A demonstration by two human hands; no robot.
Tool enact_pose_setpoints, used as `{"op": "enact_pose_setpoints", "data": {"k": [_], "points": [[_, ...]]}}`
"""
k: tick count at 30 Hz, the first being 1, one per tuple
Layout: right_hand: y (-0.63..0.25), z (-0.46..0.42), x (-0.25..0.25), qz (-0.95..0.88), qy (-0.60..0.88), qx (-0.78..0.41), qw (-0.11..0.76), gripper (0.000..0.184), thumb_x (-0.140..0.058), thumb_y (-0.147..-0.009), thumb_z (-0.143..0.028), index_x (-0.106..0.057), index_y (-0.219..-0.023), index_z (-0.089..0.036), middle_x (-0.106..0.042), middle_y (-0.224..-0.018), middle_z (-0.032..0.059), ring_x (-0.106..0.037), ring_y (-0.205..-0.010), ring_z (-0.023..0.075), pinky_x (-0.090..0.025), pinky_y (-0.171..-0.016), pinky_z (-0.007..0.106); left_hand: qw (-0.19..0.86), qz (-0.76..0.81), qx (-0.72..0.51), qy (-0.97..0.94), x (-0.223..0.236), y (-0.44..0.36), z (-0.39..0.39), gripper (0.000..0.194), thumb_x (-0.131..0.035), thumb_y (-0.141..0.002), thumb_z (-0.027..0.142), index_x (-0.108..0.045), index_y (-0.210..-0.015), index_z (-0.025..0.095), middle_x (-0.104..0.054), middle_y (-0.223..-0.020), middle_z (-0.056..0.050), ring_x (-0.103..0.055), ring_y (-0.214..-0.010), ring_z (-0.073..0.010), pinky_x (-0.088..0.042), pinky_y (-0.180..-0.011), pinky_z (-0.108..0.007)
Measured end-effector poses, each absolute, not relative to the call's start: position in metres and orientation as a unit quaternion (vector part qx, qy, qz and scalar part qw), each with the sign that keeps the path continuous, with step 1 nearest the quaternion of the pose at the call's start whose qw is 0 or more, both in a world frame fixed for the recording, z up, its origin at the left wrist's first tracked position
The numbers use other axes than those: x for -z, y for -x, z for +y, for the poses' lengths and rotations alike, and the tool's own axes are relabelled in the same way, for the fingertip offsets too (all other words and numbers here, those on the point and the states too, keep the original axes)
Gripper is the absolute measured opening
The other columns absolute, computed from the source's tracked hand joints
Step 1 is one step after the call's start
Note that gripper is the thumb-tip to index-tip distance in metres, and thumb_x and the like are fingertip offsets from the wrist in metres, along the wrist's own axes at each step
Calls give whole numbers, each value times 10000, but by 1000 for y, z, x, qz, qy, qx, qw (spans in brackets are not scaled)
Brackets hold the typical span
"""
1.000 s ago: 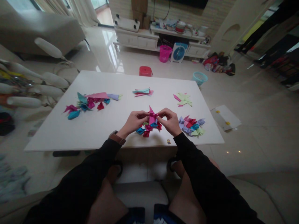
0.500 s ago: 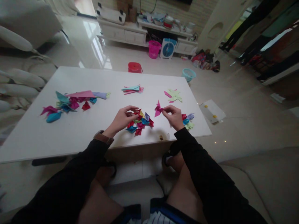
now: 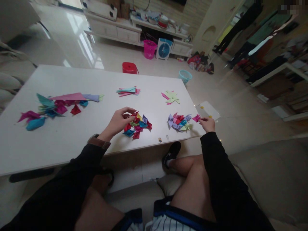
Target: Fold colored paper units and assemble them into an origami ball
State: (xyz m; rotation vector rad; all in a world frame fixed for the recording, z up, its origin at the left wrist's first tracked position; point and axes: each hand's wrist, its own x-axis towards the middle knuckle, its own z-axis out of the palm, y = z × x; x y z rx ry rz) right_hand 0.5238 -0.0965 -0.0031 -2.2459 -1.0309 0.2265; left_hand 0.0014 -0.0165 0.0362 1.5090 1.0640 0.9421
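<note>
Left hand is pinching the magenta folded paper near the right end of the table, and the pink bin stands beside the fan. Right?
Wrong side: the head view shows the right hand pinching the magenta folded paper near the right end of the table. The left hand is at the near middle pile of colorful paper. The pink bin does stand beside the fan.

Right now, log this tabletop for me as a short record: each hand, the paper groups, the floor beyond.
Left hand: at the middle paper pile; grip unclear
Right hand: pinching a magenta folded piece, just right of the right paper pile
Far side of table: long folded papers; green-and-pink papers
Left side: mixed-colour papers
Floor beyond: light blue basket, pink basket, fan
</note>
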Motion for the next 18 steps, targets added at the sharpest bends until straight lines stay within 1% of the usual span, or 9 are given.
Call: {"op": "enact_pose_setpoints", "data": {"k": [5, 9, 13, 18], "points": [[-519, -91, 13, -395, 873, -100, 267, 113, -718, -591, -236, -726, -657, -145, -669, -542, 54, -655, -630, 212, -505, -638, 291, 510, 438, -392, -628, -37, -1, -17, 335, -775, -742, 350, -727, -1005, 150, -742, -1025, -97, -724, -817, -205, -598, -751, -336], [-515, -86, 24, -395, 883, -90, 236, 82, -715, -601, -217, -719, -650, -152, -704, -606, 79, -656, -685, 213, -499, -702, 304, 509, 438, -399, -625, -37, 0, -17, 326, -784, -737, 355, -732, -985, 149, -742, -1018, -95, -719, -798, -201, -594, -718, -321], [-510, -81, 33, -394, 888, -94, 216, 78, -722, -599, -220, -699, -645, -161, -735, -697, 101, -655, -719, 209, -490, -709, 305, 516, 437, -399, -619, -38, 0, -17, 322, -786, -728, 341, -734, -981, 148, -744, -993, -91, -713, -784, -197, -586, -698, -310], [-507, -81, 28, -377, 901, -91, 196, 118, -736, -554, -210, -667, -647, -183, -684, -638, 57, -632, -705, 223, -498, -742, 349, 517, 437, -393, -622, -39, 1, -17, 272, -750, -752, 302, -731, -974, 146, -746, -973, -89, -709, -768, -190, -576, -693, -307]]}}
